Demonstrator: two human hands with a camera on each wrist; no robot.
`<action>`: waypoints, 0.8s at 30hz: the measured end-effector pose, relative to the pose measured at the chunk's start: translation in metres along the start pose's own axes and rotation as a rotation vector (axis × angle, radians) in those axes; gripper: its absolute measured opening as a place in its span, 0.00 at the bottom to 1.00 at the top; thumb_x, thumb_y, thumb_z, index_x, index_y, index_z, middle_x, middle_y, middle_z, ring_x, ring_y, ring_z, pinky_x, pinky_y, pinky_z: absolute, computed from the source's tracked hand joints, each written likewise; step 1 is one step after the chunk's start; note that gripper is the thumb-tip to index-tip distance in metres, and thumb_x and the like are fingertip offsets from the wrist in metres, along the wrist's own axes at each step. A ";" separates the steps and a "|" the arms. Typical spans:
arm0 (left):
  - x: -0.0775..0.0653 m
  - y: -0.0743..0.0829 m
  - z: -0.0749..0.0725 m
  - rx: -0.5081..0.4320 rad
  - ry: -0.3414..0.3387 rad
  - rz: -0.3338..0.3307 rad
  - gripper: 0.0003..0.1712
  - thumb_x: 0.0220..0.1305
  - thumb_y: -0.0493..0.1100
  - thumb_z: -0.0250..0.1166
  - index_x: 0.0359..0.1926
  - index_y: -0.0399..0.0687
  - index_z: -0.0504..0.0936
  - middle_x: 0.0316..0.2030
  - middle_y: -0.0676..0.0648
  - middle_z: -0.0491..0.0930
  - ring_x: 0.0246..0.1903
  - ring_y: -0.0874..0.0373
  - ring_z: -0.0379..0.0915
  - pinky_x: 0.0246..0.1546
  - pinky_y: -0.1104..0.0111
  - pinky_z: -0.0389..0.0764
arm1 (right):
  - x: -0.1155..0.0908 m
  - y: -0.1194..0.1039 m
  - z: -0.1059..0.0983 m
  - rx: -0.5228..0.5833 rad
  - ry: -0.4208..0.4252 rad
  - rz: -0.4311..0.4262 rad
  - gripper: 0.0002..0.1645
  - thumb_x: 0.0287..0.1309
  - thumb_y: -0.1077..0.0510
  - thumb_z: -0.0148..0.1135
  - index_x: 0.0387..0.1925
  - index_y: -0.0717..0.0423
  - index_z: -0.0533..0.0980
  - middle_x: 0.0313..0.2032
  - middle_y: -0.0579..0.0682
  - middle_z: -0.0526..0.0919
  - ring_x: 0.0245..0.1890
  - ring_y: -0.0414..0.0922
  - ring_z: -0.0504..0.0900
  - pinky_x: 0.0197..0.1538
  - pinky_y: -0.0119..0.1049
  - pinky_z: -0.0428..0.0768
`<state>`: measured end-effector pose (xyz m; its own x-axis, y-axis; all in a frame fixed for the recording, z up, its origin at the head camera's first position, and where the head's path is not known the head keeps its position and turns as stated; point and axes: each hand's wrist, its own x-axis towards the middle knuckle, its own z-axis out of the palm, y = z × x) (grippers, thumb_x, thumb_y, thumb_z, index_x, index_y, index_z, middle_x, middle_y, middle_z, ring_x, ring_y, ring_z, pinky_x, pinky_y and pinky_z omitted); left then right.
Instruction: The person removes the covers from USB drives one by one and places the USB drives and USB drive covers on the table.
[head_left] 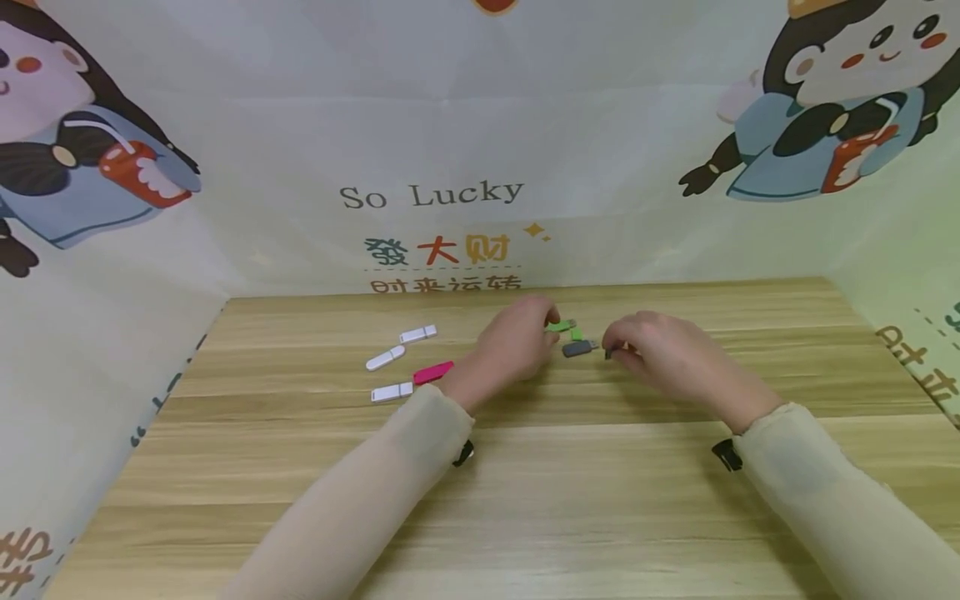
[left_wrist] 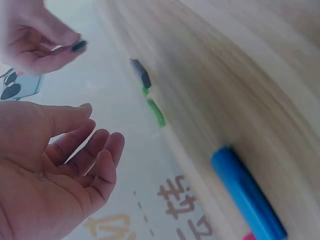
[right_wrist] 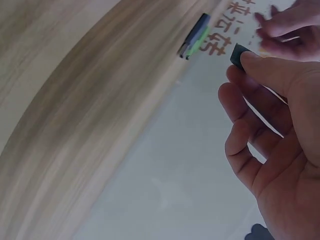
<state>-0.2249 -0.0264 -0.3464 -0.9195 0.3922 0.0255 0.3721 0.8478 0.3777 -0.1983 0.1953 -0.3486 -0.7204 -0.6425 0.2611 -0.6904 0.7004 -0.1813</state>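
My right hand pinches a small dark cap between thumb and forefinger, above the table. Just left of it lies a grey USB stick with its metal plug bare. Behind that are a green USB stick, plug also bare, and a small green cap. My left hand hovers near the green stick, fingers loosely bent and nothing between them. A blue USB stick shows in the left wrist view; in the head view it is hidden by the left hand and arm.
On the left of the wooden table lie a pink USB stick and three white ones: one at the back, a rounded one and one in front. A printed cloth surrounds the table's back and sides.
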 end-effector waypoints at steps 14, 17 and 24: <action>-0.045 -0.021 -0.017 0.075 0.105 0.028 0.16 0.69 0.45 0.64 0.55 0.46 0.80 0.54 0.50 0.78 0.57 0.54 0.73 0.59 0.63 0.71 | 0.016 0.017 0.018 0.069 -0.119 0.049 0.05 0.58 0.64 0.69 0.36 0.52 0.83 0.36 0.44 0.82 0.37 0.42 0.80 0.41 0.40 0.80; -0.054 -0.026 -0.018 0.102 0.127 0.022 0.16 0.68 0.45 0.64 0.55 0.47 0.80 0.53 0.51 0.78 0.57 0.54 0.72 0.60 0.63 0.70 | 0.020 0.019 0.022 0.081 -0.144 0.061 0.04 0.59 0.63 0.68 0.35 0.51 0.83 0.35 0.43 0.82 0.35 0.40 0.79 0.40 0.39 0.79; -0.076 -0.041 -0.024 0.142 0.196 0.046 0.15 0.66 0.43 0.66 0.53 0.45 0.81 0.51 0.49 0.79 0.53 0.50 0.74 0.56 0.59 0.73 | 0.026 0.025 0.026 0.097 -0.176 0.063 0.04 0.59 0.62 0.69 0.33 0.49 0.81 0.31 0.40 0.82 0.31 0.38 0.77 0.36 0.37 0.78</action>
<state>-0.1737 -0.0994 -0.3419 -0.9031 0.3663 0.2243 0.4153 0.8780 0.2381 -0.2361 0.1882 -0.3710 -0.7570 -0.6488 0.0777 -0.6405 0.7132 -0.2849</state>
